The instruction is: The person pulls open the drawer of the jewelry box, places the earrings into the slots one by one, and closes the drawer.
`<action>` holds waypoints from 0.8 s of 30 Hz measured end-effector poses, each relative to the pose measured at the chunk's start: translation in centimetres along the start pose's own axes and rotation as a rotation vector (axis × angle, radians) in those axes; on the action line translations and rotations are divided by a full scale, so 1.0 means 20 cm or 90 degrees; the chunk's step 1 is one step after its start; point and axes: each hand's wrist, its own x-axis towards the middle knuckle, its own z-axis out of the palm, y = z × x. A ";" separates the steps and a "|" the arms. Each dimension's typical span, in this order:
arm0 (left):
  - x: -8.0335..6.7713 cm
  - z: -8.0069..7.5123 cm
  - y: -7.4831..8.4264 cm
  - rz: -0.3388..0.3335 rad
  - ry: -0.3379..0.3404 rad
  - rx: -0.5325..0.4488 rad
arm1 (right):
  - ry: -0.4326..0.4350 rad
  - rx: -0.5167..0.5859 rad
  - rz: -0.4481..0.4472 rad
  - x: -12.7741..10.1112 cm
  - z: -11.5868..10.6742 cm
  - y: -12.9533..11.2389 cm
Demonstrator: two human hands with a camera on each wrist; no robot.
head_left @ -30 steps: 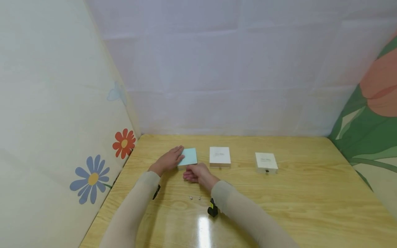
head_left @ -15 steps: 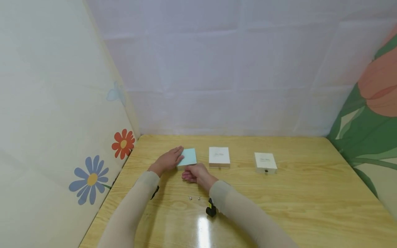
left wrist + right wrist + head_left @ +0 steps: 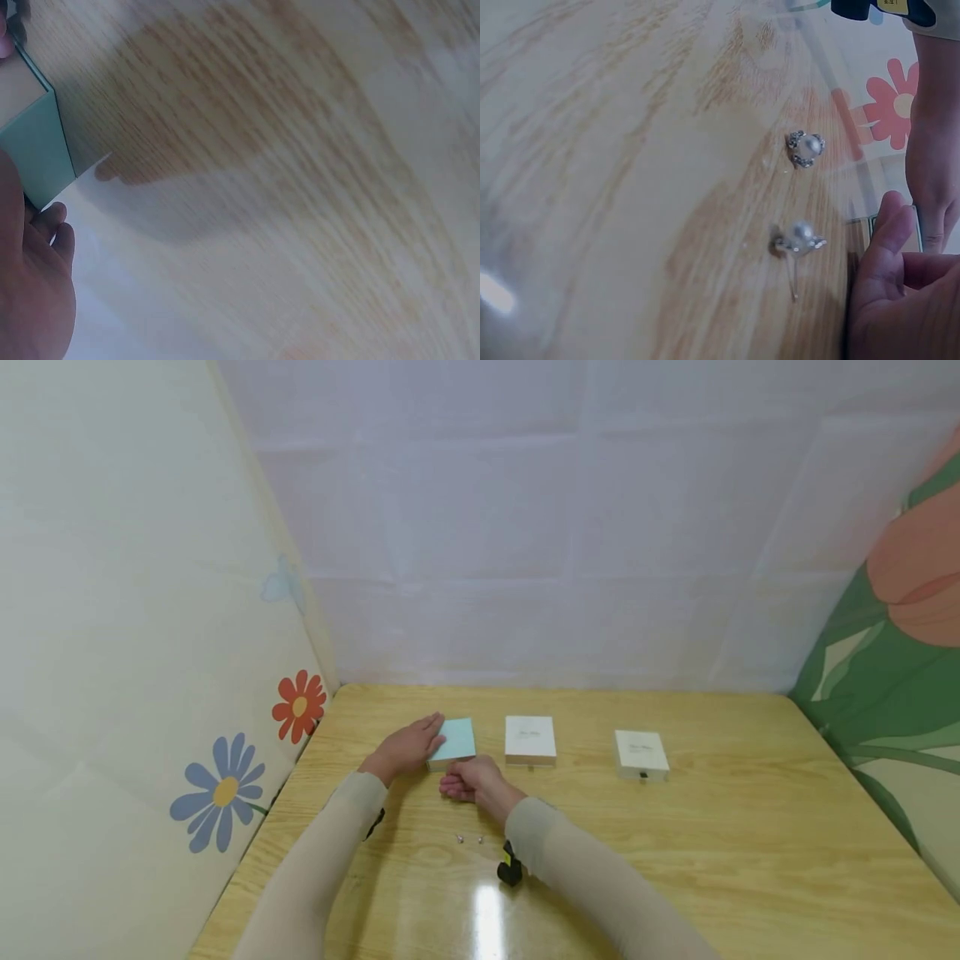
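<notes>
A teal-topped square gift box [image 3: 456,739] lies at the left of the table. My left hand [image 3: 408,748] holds it by its left side, the thumb on top. In the left wrist view this hand [image 3: 37,292] lies along the teal side, with the pale front edge above. My right hand [image 3: 482,783] pinches at the box's front edge, thumb and index together; what lies between the fingertips is hidden. Two pearl earrings with silver settings, one [image 3: 807,148] and another [image 3: 799,240] with its post showing, lie apart on the table nearer to me.
A white box [image 3: 530,740] stands right of the teal one. Farther right is a cream box [image 3: 641,753] with a small dark tab at its front. All rest on the wood-grain table [image 3: 735,843]. A pale cloth wall [image 3: 570,527] closes off the back.
</notes>
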 end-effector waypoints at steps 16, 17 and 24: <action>0.01 0.02 -0.01 -0.008 -0.007 0.025 | 0.005 -0.003 -0.011 0.00 0.01 0.02; 0.01 0.02 -0.01 -0.007 -0.005 0.026 | 0.005 -0.002 -0.010 0.00 0.01 0.02; 0.00 0.02 -0.01 0.004 0.001 0.051 | -0.005 -0.003 -0.016 -0.04 0.00 0.02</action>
